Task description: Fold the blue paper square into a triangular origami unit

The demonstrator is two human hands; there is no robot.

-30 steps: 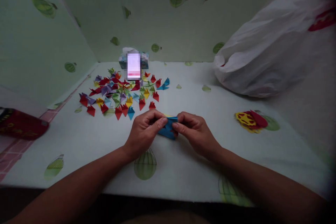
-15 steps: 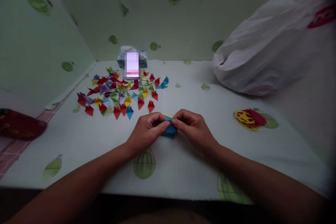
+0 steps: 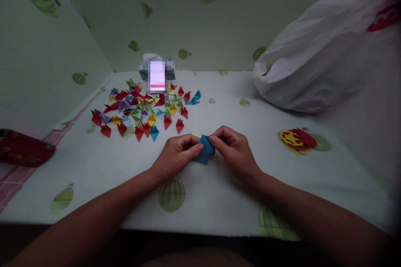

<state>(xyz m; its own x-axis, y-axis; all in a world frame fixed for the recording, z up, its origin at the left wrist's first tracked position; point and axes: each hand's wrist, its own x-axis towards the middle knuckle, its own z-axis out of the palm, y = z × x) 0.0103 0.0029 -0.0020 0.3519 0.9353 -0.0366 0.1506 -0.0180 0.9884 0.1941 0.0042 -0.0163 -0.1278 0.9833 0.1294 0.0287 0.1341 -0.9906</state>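
Observation:
Between my hands, just above the table, is a small folded piece of blue origami paper (image 3: pixel 205 153) with a pale yellow edge showing at its upper left. My left hand (image 3: pixel 178 153) pinches its left side between thumb and fingers. At the upper right corner, the thumb and forefinger of my right hand (image 3: pixel 233 148) are closed on the paper's edge. The right hand's other fingers are curled and partly hidden. Beyond my hands, to the left, lies a spread of folded paper birds (image 3: pixel 145 127) in red, blue, yellow, green and purple.
A lit phone (image 3: pixel 157 76) leans before a tissue box (image 3: pixel 171 69) at the back. Right of it stands a large white plastic bag (image 3: pixel 300 75). Red and yellow cut-out pieces (image 3: pixel 293 138) lie at right. A red object (image 3: pixel 26 149) is at the far left on the patterned tablecloth (image 3: pixel 125 200).
My right hand has shifted slightly right and up, from the paper's middle to its right corner. More of the blue face shows. My left hand keeps its place.

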